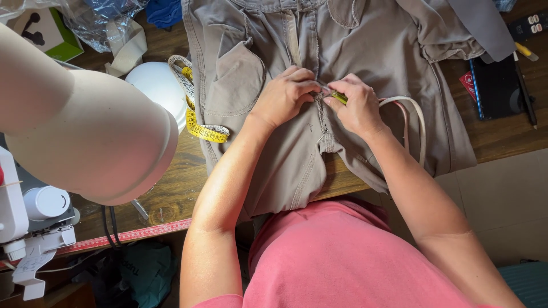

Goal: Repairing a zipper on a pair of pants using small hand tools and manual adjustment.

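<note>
Working on a pair of grey-brown trousers [365, 51] spread flat on the wooden table [502, 137], crotch seam roughly in the middle of the cloth. I'll place everything off those trousers.

Left hand [285, 94] sits on the fabric just left of the seam, fingers curled and pinching the cloth down. Right hand [358, 105] is closed around a small yellow-green tool [338, 97], tip pointed at the seam; looks like a seam ripper but it's too small to say for sure.

If you ask me, doing this bit well is about keeping the cloth taut with the pinching hand, feeding the tip under one stitch at a time, and pushing away from the holding fingers so a slip doesn't nick skin or fabric.

Other stuff: yellow measuring tape [197, 122] lies at the trousers' left edge, partly tucked under them, next to a white dome-shaped thing [157, 85]. A white cord loop [414, 122] rests on the right side of the trousers. Packaging-wise, up past the top-left corner there's a green and white box [43, 31] with a dark shape printed on it, beside crinkled clear plastic [103, 20]. Off the right edge sits a flat dark case [498, 85] with a small red label [467, 84] beside it.
</note>
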